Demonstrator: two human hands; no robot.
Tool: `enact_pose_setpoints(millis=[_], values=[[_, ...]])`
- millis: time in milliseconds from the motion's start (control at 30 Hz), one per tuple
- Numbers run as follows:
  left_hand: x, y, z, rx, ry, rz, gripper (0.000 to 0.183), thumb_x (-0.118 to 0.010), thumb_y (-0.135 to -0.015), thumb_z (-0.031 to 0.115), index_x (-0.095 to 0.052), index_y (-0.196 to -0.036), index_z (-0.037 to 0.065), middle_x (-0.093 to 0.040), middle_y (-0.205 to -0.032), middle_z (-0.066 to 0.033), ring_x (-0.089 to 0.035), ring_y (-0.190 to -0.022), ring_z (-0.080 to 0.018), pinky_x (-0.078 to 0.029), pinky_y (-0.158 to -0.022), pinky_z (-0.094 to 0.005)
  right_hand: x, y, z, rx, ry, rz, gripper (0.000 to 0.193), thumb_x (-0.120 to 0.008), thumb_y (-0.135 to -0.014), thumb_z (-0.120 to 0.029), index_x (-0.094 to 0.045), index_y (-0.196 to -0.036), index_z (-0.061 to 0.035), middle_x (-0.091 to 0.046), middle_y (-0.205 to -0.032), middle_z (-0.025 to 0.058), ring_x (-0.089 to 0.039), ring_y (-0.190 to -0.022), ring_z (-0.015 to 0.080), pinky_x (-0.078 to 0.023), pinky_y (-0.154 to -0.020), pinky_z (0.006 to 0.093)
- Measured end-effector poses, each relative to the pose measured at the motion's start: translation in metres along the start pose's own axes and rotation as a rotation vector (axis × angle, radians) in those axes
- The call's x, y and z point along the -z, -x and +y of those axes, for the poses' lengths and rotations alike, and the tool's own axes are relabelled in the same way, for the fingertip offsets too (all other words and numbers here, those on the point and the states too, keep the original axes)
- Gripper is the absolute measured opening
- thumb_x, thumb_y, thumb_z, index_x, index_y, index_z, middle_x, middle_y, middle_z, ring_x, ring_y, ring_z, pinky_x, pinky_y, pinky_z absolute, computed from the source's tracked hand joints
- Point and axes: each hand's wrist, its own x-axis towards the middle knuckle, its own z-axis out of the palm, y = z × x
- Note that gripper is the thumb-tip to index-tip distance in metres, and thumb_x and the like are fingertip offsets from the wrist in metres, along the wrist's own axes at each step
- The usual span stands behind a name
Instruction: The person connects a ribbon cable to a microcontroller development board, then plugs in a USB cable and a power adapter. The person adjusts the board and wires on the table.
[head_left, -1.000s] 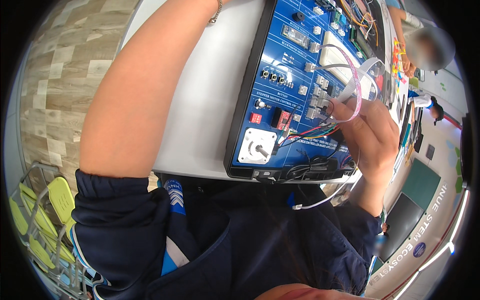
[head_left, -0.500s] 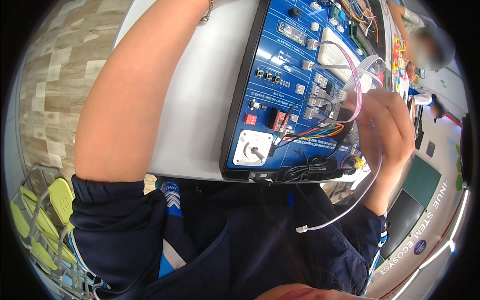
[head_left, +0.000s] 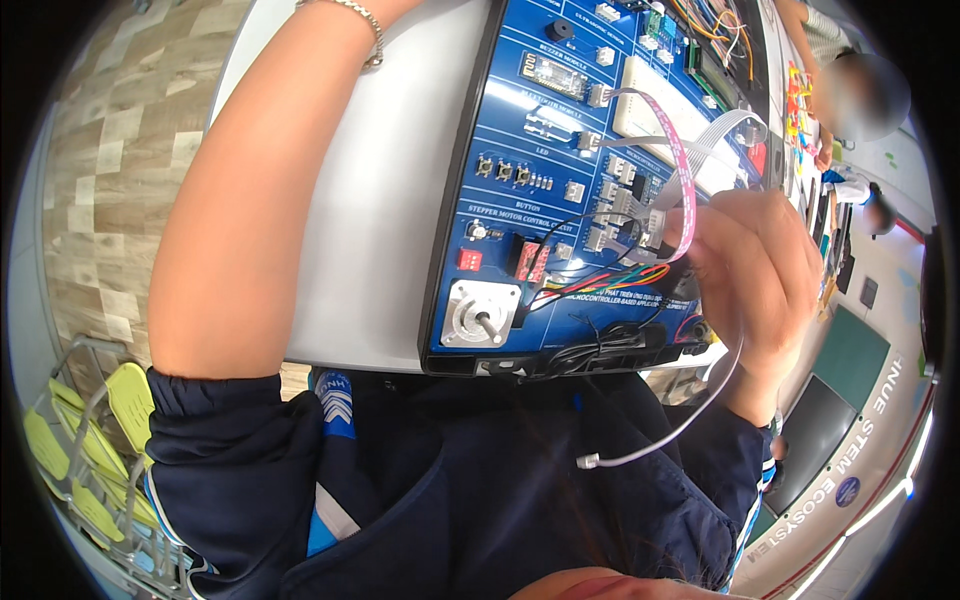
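My right hand [head_left: 765, 265] is closed in a pinch at the right side of the blue electronics trainer board [head_left: 540, 215]. A thin white connector cable [head_left: 690, 430] hangs from it, with a small white plug [head_left: 587, 462] at the loose end over my lap. A white connector [head_left: 652, 226] shows at my fingertips, close to a cluster of white sockets [head_left: 612, 205]; whether it is seated, I cannot tell. A pink-and-white ribbon cable [head_left: 680, 165] arches just above the fingertips. My left forearm reaches across the white table [head_left: 350, 220]; only the base of my left hand [head_left: 400, 6] shows, fingers out of frame.
The board carries a stepper motor [head_left: 480, 314], push buttons [head_left: 503, 171], a white breadboard [head_left: 640, 105] and coloured wires [head_left: 610, 285]. Coiled black cable [head_left: 590, 352] lies along its near edge. Another person [head_left: 860, 95] is at the far right. Green folding chairs [head_left: 100, 430] stand at left.
My right hand has brought the connector left and down, nearer the socket cluster. The loose plug swung slightly left. The board appears shifted left and down in view, and more of my left wrist shows.
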Motion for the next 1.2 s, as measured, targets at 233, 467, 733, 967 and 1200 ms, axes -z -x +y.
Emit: enact_pose_setpoints(millis=[233,467,733,967,1200], values=[[0.004,0.005,0.005,-0.007,-0.033,-0.012,0.029,-0.066,-0.096,0.025,-0.066,-0.078,0.003,-0.064,-0.068,-0.0041,-0.054,-0.061,-0.0105,-0.044,-0.057,-0.0285,-0.003,0.007,0.013,0.057,-0.103,0.025,0.029,-0.081,-0.061,-0.014,-0.073,-0.088,-0.0054,-0.064,-0.082,0.0053,-0.06,-0.062,0.0193,-0.047,-0.051,0.0318],[0.003,0.007,0.003,0.044,0.184,-0.065,0.027,-0.064,-0.1,0.02,-0.063,-0.078,0.003,-0.063,-0.07,-0.0004,-0.051,-0.063,-0.0065,-0.041,-0.057,-0.024,-0.005,0.009,0.018,-0.007,-0.216,-0.043,0.028,-0.083,-0.069,-0.024,-0.071,-0.084,-0.0048,-0.063,-0.079,0.0066,-0.06,-0.066,0.0237,-0.043,-0.058,0.0358],[0.002,0.009,0.0,0.094,0.399,-0.08,0.026,-0.063,-0.101,0.018,-0.063,-0.08,0.003,-0.064,-0.075,-0.0016,-0.054,-0.066,-0.0068,-0.043,-0.059,-0.0229,-0.006,0.012,0.021,-0.046,-0.295,-0.061,0.027,-0.084,-0.07,-0.021,-0.071,-0.085,-0.0036,-0.062,-0.075,0.0059,-0.058,-0.064,0.0234,-0.04,-0.059,0.0364],[0.004,0.005,0.005,0.08,0.187,-0.073,0.027,-0.064,-0.101,0.02,-0.064,-0.08,0.003,-0.065,-0.074,-0.0019,-0.054,-0.066,-0.0067,-0.043,-0.059,-0.0235,-0.006,0.006,0.02,0.094,-0.237,-0.082,0.029,-0.082,-0.066,-0.013,-0.073,-0.091,-0.0017,-0.061,-0.074,0.0054,-0.057,-0.061,0.0214,-0.038,-0.053,0.0335],[0.002,0.003,0.004,0.005,0.058,-0.03,0.029,-0.067,-0.097,0.024,-0.066,-0.078,0.002,-0.065,-0.068,-0.0026,-0.054,-0.061,-0.0083,-0.043,-0.056,-0.0266,-0.004,-0.012,0.005,0.086,-0.11,-0.241,0.029,-0.077,-0.063,-0.009,-0.073,-0.091,-0.0037,-0.058,-0.077,0.0078,-0.054,-0.06,0.0247,-0.041,-0.053,0.037]])
